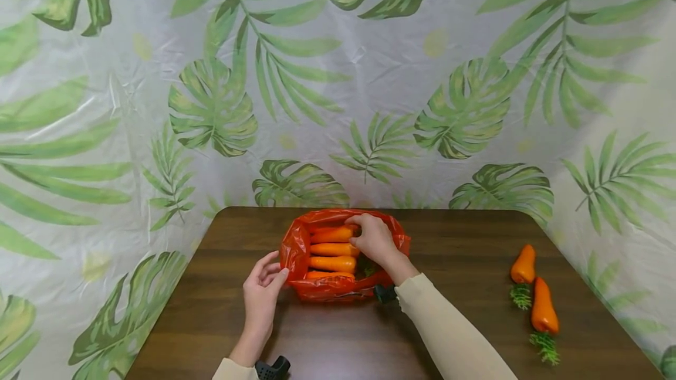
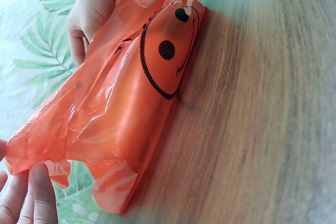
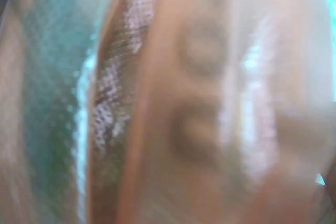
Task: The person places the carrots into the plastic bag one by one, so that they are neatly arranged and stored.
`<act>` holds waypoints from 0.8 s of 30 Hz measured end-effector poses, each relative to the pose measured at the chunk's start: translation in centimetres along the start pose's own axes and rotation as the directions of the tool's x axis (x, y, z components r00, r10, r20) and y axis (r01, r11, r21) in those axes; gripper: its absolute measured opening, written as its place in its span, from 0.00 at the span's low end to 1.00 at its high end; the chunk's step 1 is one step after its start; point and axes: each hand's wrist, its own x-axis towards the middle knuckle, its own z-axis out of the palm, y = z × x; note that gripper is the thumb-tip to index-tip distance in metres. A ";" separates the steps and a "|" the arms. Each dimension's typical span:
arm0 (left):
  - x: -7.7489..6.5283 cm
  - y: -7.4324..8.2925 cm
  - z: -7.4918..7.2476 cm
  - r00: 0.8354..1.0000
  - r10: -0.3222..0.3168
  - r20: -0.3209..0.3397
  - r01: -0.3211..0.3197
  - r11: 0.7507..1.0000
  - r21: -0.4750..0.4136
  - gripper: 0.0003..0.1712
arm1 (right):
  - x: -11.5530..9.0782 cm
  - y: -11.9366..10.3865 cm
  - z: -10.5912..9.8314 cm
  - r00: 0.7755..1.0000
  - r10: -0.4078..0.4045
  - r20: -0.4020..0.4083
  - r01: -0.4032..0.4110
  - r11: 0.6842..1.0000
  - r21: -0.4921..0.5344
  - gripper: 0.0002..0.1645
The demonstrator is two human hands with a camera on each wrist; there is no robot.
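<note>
Pinching rim of red bag (image 1: 297, 257) on counter (image 1: 454, 251) with left hand (image 1: 261, 291), likely keeping mouth wide; inside, gripping end of farthest carrot (image 1: 328, 235) with curled fingers (image 1: 361, 221) of right hand (image 1: 377, 242), probably steadying it.

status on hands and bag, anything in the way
Left hand holding bag rim. Right hand inside, pinching far carrot. Two loose carrots off right. Nothing seen blocking.

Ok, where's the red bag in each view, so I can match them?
Head: red bag, below picture centre, on the table.
Left wrist: left and centre, smiley print showing.
Right wrist: too blurred to be sure; probably the shiny film across it.
Landmark in head and left wrist: left hand at the bag's edge.
</note>
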 end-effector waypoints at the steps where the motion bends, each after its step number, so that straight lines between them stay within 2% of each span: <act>1: 0.0 0.0 0.0 1.000 0.003 0.001 -0.003 1.000 0.002 0.25 | -0.2 -0.1 -0.2 1.000 -0.006 0.002 0.006 1.000 -0.009 0.27; 4: 0.0 -0.1 0.0 1.000 0.012 0.002 -0.012 1.000 0.006 0.25 | -0.8 -0.6 -0.8 1.000 -0.021 -0.007 0.021 0.999 -0.027 0.27; 14: -0.2 -0.2 0.0 1.000 0.029 -0.006 -0.029 0.999 0.030 0.26 | -2.8 -1.7 -3.3 0.997 -0.044 -0.069 0.045 0.999 0.011 0.25; 24: -0.2 -0.2 0.1 0.999 0.034 0.001 -0.034 0.999 0.022 0.24 | -4.8 -1.8 -6.0 0.990 -0.025 -0.141 0.033 0.998 0.054 0.23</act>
